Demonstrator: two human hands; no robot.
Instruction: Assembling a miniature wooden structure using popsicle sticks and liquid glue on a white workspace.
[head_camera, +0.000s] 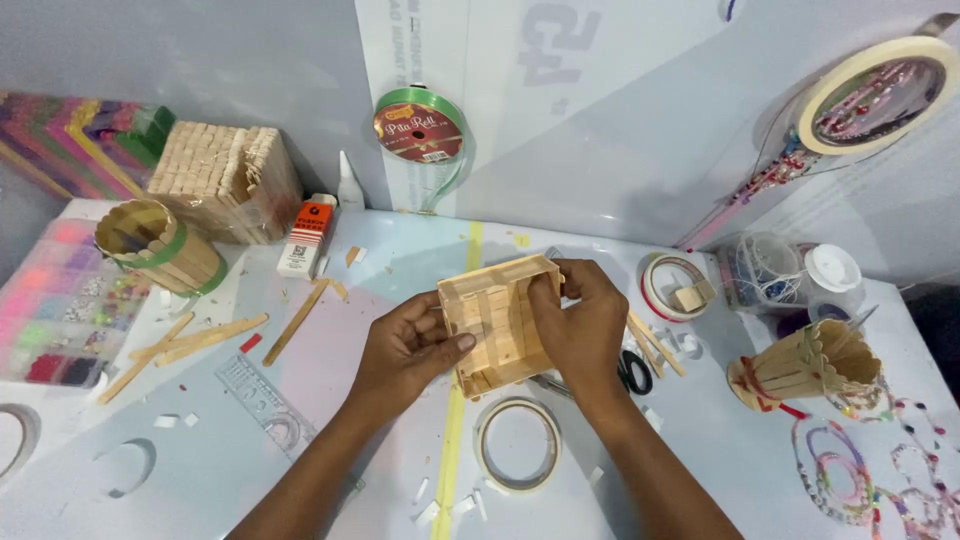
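While a stick-built box (497, 322) is gripped above the counter (330, 360) | left hand (405, 350) closed on its near side, right hand (580, 325) clasped over its far corner | tape ring (517, 443) just below the box | glued slats could be cracked if squeezed.

Left hand (408, 350) curled, thumb extended rightward; right hand (580, 325) arched, fingers bent downward; forearms converging from below.

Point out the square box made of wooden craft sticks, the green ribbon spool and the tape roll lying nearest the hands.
Square wooden craft-stick box (492, 318): head view, inner floor.
Green ribbon spool (420, 128): head view, red centre label.
White tape roll (484, 448): head view, left rim.
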